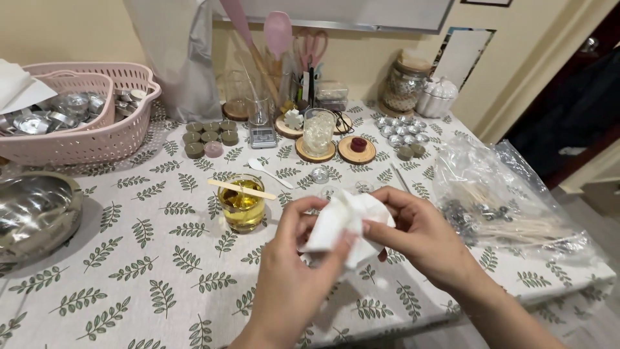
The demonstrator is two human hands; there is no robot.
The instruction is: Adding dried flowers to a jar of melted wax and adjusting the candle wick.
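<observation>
Leaf-patterned cloth [161, 258] covers the table, which stands against a pale yellow wall. At the lower centre of the frame, both hands grip a crumpled white tissue [345, 223] just above the cloth. Left hand [290, 271] pinches its lower edge between thumb and curled fingers; right hand [420, 236] closes its fingers over the upper right side. Whether anything is wrapped inside the tissue cannot be told. Just left of the hands stands a glass [243, 205] of yellow liquid with a wooden stick [240, 189] laid across its rim. At the left edge sits a steel bowl [32, 213], and above it a pink basket [90, 110] of small metal cups. To the right lies a clear plastic bag [510, 200] of wicks. Jars and utensils fill the upper centre.
</observation>
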